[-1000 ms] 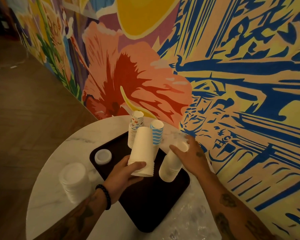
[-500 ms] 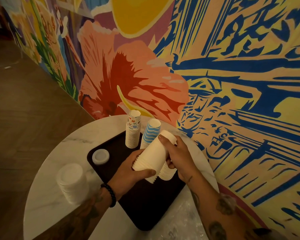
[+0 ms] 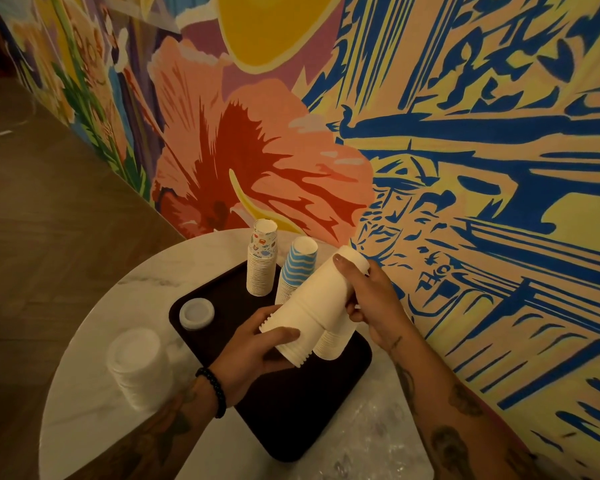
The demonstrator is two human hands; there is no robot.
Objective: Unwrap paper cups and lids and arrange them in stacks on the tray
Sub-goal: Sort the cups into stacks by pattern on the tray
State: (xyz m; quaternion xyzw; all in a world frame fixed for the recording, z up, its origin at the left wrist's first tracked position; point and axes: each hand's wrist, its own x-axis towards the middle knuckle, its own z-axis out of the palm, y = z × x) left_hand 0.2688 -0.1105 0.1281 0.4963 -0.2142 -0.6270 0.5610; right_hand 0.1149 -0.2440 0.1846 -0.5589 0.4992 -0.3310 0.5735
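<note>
A dark tray (image 3: 291, 427) lies on a round marble table (image 3: 90, 393). Above it, both hands hold a tilted stack of plain white cups (image 3: 312, 306). My left hand (image 3: 257, 351) grips its rim end and my right hand (image 3: 371, 299) grips its upper end. A second white cup stack (image 3: 333, 341) stands on the tray just behind it, partly hidden. At the tray's far end stand a patterned cup stack (image 3: 261, 265) and a blue-striped cup stack (image 3: 297, 268). One small white lid (image 3: 196, 313) rests on the tray's left part.
A stack of white lids (image 3: 137, 365) stands on the table, left of the tray. Crumpled clear plastic wrap (image 3: 371, 441) lies on the table at the near right. A painted wall (image 3: 465, 168) rises close behind the table. Wooden floor (image 3: 32, 202) lies to the left.
My left hand lifted the plain white stack off the tray and tilted it right. My right hand let go of the other white stack and took this one's upper end.
</note>
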